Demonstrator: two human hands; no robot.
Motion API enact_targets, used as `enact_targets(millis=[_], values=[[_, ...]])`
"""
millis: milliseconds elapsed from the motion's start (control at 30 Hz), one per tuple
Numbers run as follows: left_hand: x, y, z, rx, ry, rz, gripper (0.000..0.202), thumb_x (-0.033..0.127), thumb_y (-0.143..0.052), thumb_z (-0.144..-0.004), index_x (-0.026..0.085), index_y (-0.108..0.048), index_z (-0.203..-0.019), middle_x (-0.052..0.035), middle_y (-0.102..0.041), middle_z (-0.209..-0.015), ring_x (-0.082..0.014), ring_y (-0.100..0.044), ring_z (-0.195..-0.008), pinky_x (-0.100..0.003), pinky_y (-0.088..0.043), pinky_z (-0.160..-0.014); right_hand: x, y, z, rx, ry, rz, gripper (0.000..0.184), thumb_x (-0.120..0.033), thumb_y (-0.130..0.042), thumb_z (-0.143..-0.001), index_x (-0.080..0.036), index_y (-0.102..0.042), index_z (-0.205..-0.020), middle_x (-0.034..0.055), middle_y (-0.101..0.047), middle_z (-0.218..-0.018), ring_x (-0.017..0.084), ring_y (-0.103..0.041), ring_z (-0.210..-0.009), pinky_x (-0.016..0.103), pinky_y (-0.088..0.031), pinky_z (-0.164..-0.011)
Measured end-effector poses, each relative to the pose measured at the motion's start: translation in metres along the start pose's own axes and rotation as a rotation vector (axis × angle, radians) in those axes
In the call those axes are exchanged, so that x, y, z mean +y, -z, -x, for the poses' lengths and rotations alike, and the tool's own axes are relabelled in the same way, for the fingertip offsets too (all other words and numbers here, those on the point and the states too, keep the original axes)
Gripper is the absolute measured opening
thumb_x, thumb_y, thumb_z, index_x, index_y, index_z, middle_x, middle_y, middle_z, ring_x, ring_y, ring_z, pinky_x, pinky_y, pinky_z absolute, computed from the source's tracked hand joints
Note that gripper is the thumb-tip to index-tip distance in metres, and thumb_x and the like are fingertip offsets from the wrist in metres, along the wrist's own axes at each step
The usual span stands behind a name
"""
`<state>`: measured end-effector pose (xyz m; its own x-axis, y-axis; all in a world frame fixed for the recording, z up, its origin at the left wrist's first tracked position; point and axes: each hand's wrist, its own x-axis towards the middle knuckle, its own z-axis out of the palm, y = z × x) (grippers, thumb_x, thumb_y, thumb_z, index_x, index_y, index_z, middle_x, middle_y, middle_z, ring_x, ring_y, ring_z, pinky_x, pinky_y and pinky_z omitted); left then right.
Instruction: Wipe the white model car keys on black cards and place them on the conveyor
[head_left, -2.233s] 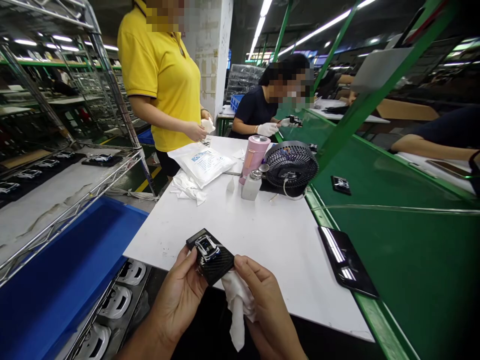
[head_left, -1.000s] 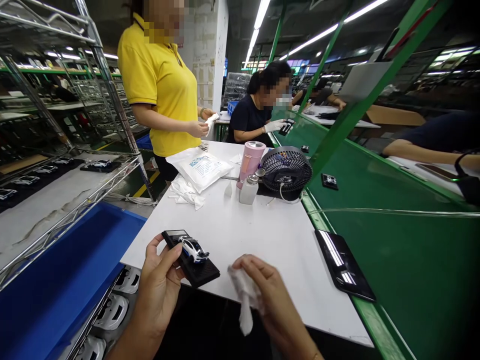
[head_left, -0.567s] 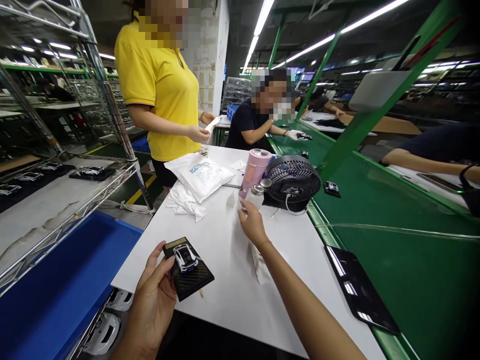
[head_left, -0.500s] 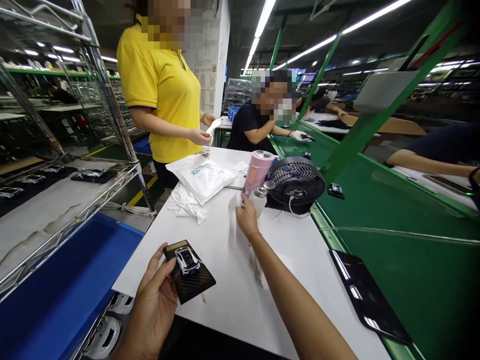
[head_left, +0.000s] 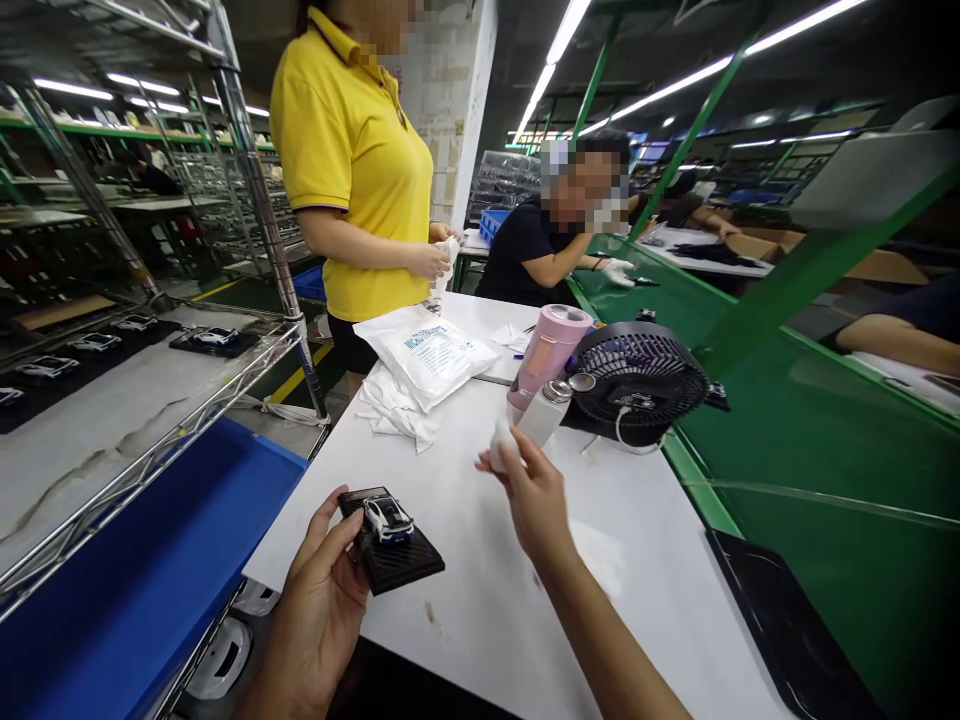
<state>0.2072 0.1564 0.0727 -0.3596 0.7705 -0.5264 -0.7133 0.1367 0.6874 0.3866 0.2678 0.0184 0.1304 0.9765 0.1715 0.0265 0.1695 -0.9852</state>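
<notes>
My left hand (head_left: 326, 580) grips a black display base (head_left: 409, 567) by its left edge, thumb on top. On that base sits a white and black model car (head_left: 388, 518), tilted toward me. Between the fingers of my right hand (head_left: 536, 495) is a wadded white cloth (head_left: 504, 447), held above the white table (head_left: 480, 640). Just beyond it stand a translucent bottle with a metal top (head_left: 545, 412) and a pink tumbler (head_left: 550, 350). Another white cloth (head_left: 596, 555) lies partly behind my right forearm.
A black fan (head_left: 637, 375) stands beside the tumbler. Farther left lie a white plastic packet (head_left: 435, 350) and crumpled cloths (head_left: 397, 405). A green conveyor belt (head_left: 840, 450) runs along the right, a wire rack (head_left: 247, 190) along the left. Two co-workers are across the table.
My right hand has drawn back from beside the bottle toward me, bringing the white wad along. The model car on its base has tipped slightly in my left hand. The view has shifted.
</notes>
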Motion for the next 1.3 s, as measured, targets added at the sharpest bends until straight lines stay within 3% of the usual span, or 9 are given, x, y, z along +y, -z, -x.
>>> enact_targets(millis=[67,167,267,333,433,633,800,1300], values=[[-0.002,-0.002,0.003,-0.010,0.028,0.009,0.044,0.008,-0.052,-0.079,0.021,-0.047,-0.120,-0.0035,-0.067,-0.082,-0.0083,-0.062,-0.060,-0.015,-0.048,-0.050,-0.027,0.020,0.041,-0.002,-0.013,-0.049,0.033,-0.037,-0.056,-0.086,-0.018,-0.056,-0.113,0.0022,-0.058,-0.074,0.017,-0.057,-0.069,0.035,-0.049,-0.069],[-0.007,-0.007,0.013,-0.042,0.065,0.028,0.045,0.008,-0.054,-0.078,0.022,-0.048,-0.120,-0.0035,-0.067,-0.087,-0.0092,-0.064,-0.066,-0.016,-0.051,-0.056,-0.063,0.046,0.090,0.121,-0.011,-0.212,0.025,-0.035,-0.065,-0.079,-0.023,-0.061,-0.100,0.0032,-0.055,-0.085,0.017,-0.056,-0.072,0.031,-0.049,-0.064],[-0.014,-0.011,0.027,-0.096,0.112,0.011,0.046,0.008,-0.053,-0.078,0.022,-0.048,-0.121,-0.0046,-0.068,-0.087,-0.0109,-0.065,-0.068,-0.019,-0.053,-0.060,-0.085,0.053,0.118,0.198,0.012,-0.350,0.022,-0.033,-0.073,-0.070,-0.020,-0.066,-0.086,0.0069,-0.053,-0.094,0.019,-0.055,-0.075,0.030,-0.049,-0.060],[-0.018,-0.012,0.037,-0.138,0.142,-0.014,0.046,0.009,-0.052,-0.079,0.021,-0.046,-0.123,-0.0056,-0.068,-0.086,-0.0128,-0.065,-0.069,-0.022,-0.054,-0.063,-0.092,0.050,0.129,0.174,0.033,-0.392,0.021,-0.038,-0.070,-0.073,-0.020,-0.067,-0.084,0.0065,-0.051,-0.089,0.017,-0.054,-0.069,0.028,-0.048,-0.053],[-0.022,-0.012,0.049,-0.168,0.147,-0.033,0.047,0.009,-0.052,-0.079,0.022,-0.045,-0.123,-0.0060,-0.067,-0.086,-0.0147,-0.066,-0.073,-0.025,-0.054,-0.067,-0.095,0.042,0.138,0.145,0.090,-0.440,0.020,-0.042,-0.060,-0.081,-0.023,-0.066,-0.088,0.0041,-0.047,-0.087,0.014,-0.051,-0.066,0.023,-0.045,-0.049],[-0.028,-0.008,0.062,-0.173,0.138,-0.047,0.045,0.007,-0.051,-0.079,0.021,-0.046,-0.121,-0.0060,-0.067,-0.087,-0.0147,-0.066,-0.074,-0.026,-0.055,-0.069,-0.096,0.036,0.148,0.101,0.174,-0.410,0.016,-0.033,-0.052,-0.088,-0.021,-0.063,-0.086,0.0036,-0.044,-0.087,0.012,-0.045,-0.070,0.018,-0.040,-0.051],[-0.030,-0.008,0.067,-0.161,0.150,-0.024,0.043,0.006,-0.051,-0.078,0.021,-0.049,-0.119,-0.0055,-0.067,-0.087,-0.0133,-0.066,-0.075,-0.023,-0.054,-0.067,-0.096,0.041,0.152,0.128,0.171,-0.335,0.017,-0.031,-0.051,-0.088,-0.019,-0.062,-0.083,0.0041,-0.043,-0.085,0.013,-0.042,-0.069,0.019,-0.037,-0.049],[-0.031,-0.006,0.066,-0.219,0.204,-0.010,0.044,0.008,-0.058,-0.075,0.018,-0.049,-0.117,-0.0039,-0.068,-0.086,-0.0122,-0.065,-0.076,-0.019,-0.053,-0.065,-0.089,0.043,0.151,0.135,0.108,-0.386,0.017,-0.034,-0.051,-0.089,-0.020,-0.060,-0.084,0.0034,-0.043,-0.087,0.012,-0.042,-0.067,0.019,-0.037,-0.051]])
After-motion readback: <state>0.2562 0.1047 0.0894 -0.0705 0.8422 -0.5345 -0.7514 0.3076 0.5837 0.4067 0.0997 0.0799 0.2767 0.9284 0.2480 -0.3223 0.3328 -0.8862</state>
